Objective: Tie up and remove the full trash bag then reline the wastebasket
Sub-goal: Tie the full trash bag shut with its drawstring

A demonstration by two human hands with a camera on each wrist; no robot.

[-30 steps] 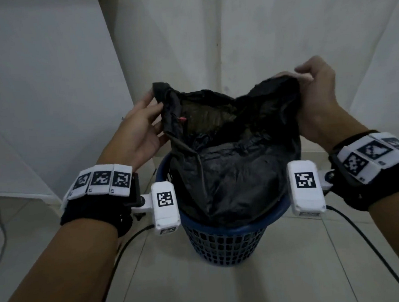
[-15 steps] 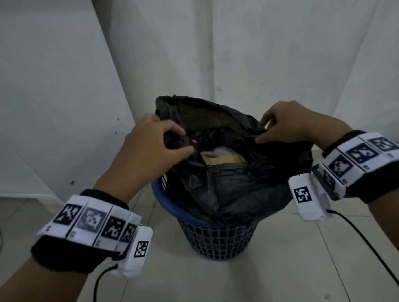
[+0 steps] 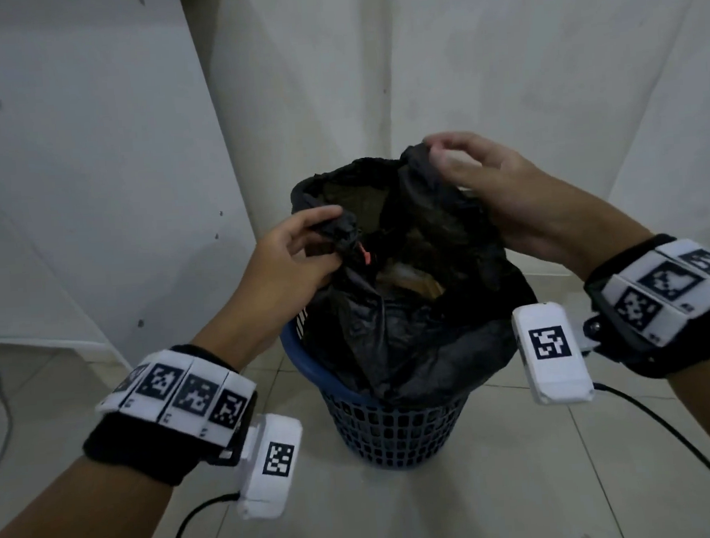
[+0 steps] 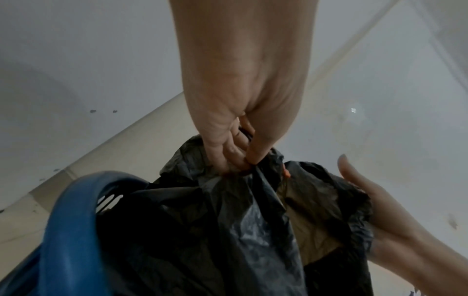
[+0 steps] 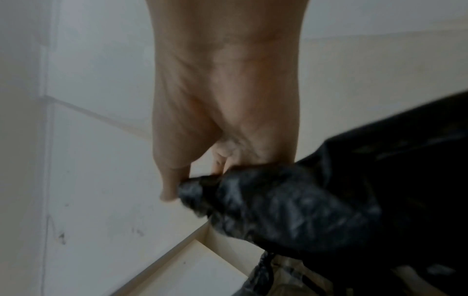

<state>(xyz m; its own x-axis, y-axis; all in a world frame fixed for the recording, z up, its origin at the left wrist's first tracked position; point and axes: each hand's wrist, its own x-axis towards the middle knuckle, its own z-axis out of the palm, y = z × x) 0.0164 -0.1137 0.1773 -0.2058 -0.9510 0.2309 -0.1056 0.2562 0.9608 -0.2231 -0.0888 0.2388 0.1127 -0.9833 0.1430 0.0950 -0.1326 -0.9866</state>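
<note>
A black trash bag stands in a blue mesh wastebasket on the floor, its mouth part open over brown rubbish. My left hand pinches a bunched fold of the bag's left rim, next to a small orange tag. My right hand grips the raised far-right rim between thumb and fingers. In the left wrist view the wastebasket's blue rim lies lower left and the right hand sits against the bag's far side.
The wastebasket stands close to a white wall corner, with a white panel leaning at left. Pale floor tiles surround it. Black cables trail from both wrist cameras across the floor.
My right hand has lifted the bag's right rim upward and back. My left hand has gathered the left rim into a tighter bunch and stayed low near the wastebasket.
</note>
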